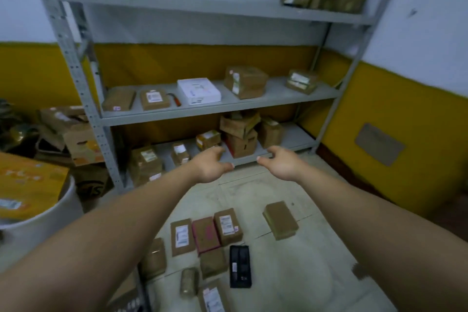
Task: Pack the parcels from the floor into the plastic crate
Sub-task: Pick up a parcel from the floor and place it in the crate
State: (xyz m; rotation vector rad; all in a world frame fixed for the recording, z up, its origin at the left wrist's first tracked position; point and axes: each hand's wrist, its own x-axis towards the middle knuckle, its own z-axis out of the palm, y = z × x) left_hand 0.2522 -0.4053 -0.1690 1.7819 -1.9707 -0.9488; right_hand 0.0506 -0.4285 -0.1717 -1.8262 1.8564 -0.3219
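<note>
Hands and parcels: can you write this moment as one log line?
left hand: open, empty | right hand: open, empty | parcels: lying on floor

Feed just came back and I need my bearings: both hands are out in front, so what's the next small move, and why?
Probably lower the right hand to the lone brown parcel on the floor and grip it. It and the left hand are open, holding nothing, out toward the shelf, while the other parcels lie below them.
</note>
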